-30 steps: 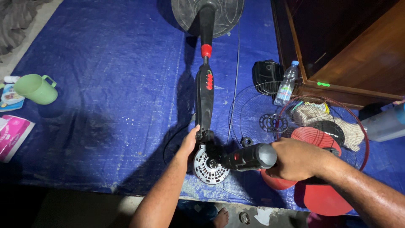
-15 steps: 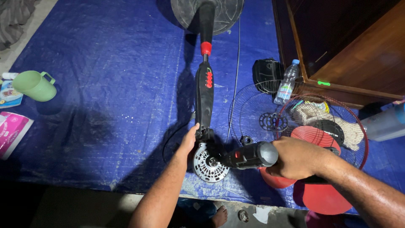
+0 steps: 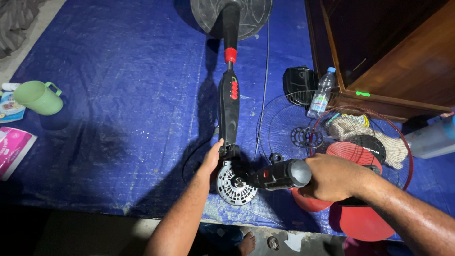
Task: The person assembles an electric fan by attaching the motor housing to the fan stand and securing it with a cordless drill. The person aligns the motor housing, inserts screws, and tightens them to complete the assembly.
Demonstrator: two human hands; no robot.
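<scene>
On the far left of the blue tarp (image 3: 118, 95) lies a pink packet (image 3: 12, 151), and above it a green mug (image 3: 37, 97) stands alone, well apart from my work. Near the middle the standing fan (image 3: 230, 109) lies flat on the tarp, with its round black base (image 3: 232, 16) far from me and its motor (image 3: 235, 182) close to my knees, I think so that I can reach the motor from above. My left hand (image 3: 211, 163) is half closed and presses on the left side of the motor, just where the black neck joins it; I judge that it steadies the fan so it does not roll. My right hand (image 3: 334, 178) is closed firmly around the grip of a black power drill (image 3: 279, 174), which points to the left, with its nose touching the motor. Behind the drill the two wire grilles (image 3: 332, 137) lie one over the other on the tarp, with a red fan blade (image 3: 350, 154) and a cloth on them. A plastic bottle (image 3: 322, 92) stands next to a wooden cabinet (image 3: 393, 52) on the right.
</scene>
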